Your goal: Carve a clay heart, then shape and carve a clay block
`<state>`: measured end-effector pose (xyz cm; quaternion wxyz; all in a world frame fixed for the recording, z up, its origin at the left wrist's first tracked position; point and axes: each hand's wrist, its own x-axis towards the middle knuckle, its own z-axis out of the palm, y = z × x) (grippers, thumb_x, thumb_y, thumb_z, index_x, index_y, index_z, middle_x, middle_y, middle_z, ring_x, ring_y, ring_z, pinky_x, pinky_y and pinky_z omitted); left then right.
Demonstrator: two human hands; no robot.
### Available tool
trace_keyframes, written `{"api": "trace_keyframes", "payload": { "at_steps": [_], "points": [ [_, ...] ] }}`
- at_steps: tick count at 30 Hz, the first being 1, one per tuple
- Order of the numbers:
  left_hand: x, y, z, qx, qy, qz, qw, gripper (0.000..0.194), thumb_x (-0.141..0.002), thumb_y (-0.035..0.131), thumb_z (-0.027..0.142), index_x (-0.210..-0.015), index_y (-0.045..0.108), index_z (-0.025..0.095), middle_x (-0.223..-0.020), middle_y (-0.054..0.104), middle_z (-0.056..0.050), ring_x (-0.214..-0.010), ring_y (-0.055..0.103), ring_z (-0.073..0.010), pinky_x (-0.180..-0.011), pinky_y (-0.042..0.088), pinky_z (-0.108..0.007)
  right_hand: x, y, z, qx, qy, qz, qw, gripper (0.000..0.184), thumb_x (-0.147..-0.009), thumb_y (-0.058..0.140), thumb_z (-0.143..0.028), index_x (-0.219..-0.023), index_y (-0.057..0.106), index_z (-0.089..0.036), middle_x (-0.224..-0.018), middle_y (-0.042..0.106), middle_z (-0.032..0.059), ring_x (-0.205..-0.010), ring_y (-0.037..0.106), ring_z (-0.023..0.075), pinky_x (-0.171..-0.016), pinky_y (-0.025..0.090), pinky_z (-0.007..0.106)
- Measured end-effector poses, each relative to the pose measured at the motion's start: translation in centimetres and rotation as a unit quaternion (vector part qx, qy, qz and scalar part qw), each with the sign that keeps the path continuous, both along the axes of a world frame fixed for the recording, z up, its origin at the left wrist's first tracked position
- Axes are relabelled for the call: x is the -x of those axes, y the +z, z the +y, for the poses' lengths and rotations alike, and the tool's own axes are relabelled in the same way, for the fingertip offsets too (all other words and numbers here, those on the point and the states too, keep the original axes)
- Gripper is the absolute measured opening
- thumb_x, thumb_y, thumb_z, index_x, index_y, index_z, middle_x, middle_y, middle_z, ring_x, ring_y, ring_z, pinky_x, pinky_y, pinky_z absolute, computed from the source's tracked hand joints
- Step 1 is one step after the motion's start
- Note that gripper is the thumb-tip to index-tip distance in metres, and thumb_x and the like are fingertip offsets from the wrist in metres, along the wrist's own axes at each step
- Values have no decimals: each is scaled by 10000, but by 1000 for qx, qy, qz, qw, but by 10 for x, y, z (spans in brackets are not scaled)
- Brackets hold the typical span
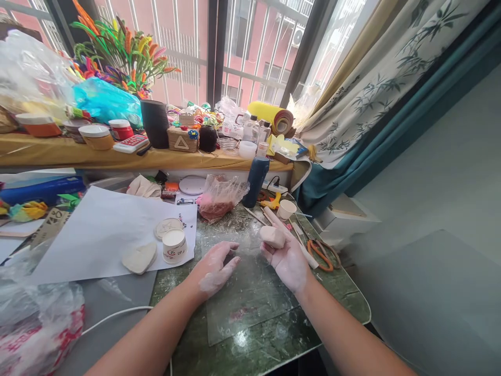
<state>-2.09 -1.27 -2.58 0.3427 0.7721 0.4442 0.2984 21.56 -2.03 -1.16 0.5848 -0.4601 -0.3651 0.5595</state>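
My right hand (pixel 289 261), dusted with white powder, has its fingers closed round a pale lump of clay (pixel 273 236) above the table. Left of it my left hand (pixel 218 269), also powdery, hovers over a clear sheet (pixel 246 313) with thumb and fingers apart and nothing between them. A flat heart-shaped clay piece (pixel 140 257) lies on white paper (pixel 94 230). Beside it stand a small white tub (pixel 174 245) and a round patterned disc (pixel 168 228). Past the hands sits a plastic bag with reddish-brown contents (pixel 217 206).
Behind my right hand lie a pale roller (pixel 309 253), orange-handled scissors (pixel 321 256), a white cup (pixel 286 209) and a yellow glue gun (pixel 272 202). A dark blue bottle (pixel 256 180) stands near the sill. Crumpled plastic bags (pixel 39 324) fill the lower left.
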Motion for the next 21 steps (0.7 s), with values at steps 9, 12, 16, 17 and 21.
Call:
{"api": "trace_keyframes", "payload": {
  "at_steps": [9, 12, 16, 17, 21],
  "points": [
    [2, -2, -2, -1, -5, -4, 1000, 361, -957, 573, 397, -1274, 640, 239, -1250, 703, -94, -1112, 679, -274, -1062, 516, -469, -34, 103, -7, -304, -219, -335, 864, 646, -843, 767, -490, -1431, 585, -292, -1394, 618, 90, -1186, 623, 306, -991, 551, 488],
    [2, -3, -2, -2, -7, -2, 1000, 368, -961, 573, 390, -1291, 625, 237, -1258, 701, -97, -1120, 676, -274, -1060, 515, -471, -29, 104, -17, -335, -189, -409, 828, 543, -869, 728, -489, -1370, 646, -297, -1276, 677, 94, -1102, 658, 312, -940, 561, 475],
    [0, -6, -1, 4, -3, 1, 1000, 410, -959, 568, 384, -1330, 586, 212, -1287, 682, -120, -1147, 668, -281, -1050, 525, -476, 1, 50, -21, -194, 97, -564, 797, 594, -805, 773, -500, -1362, 674, -316, -1111, 730, 100, -1012, 695, 337, -923, 566, 494],
    [-1, -7, -1, 5, 3, 1, 1000, 420, -950, 569, 359, -1340, 574, 204, -1294, 677, -124, -1155, 666, -283, -1049, 527, -478, 8, 34, -22, -164, 132, -590, 779, 653, -806, 771, -489, -1419, 629, -312, -1132, 721, 109, -1061, 684, 356, -960, 549, 520],
    [-1, -10, -1, 1, 14, 4, 1000, 456, -884, 575, 222, -1339, 560, 202, -1288, 681, -114, -1176, 656, -282, -1065, 518, -480, 24, -11, -28, -146, 98, -598, 782, 794, -862, 711, -452, -1572, 420, -249, -1431, 575, 146, -1372, 512, 365, -1162, 406, 555]
  ]
}}
